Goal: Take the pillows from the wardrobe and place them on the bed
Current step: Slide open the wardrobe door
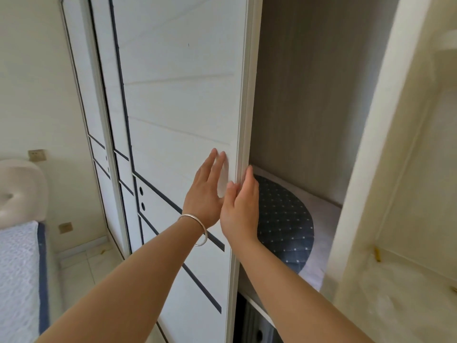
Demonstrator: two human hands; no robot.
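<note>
Partly, the right hand [241, 206] hides the pillow [284, 224].

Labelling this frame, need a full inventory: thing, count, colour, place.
sliding wardrobe door: 1, white with dark lines, centre, partly open
pillow: 1 seen, dark blue dotted, on wardrobe shelf
shelf liner: 1, white, under pillow
bed: 1, white cover with blue edge, lower left
headboard: 1, cream, left
wall sockets: 2, beige, left wall
bracelet: 1, silver, left wrist
left hand: flat on door face
right hand: at door edge, open
</note>
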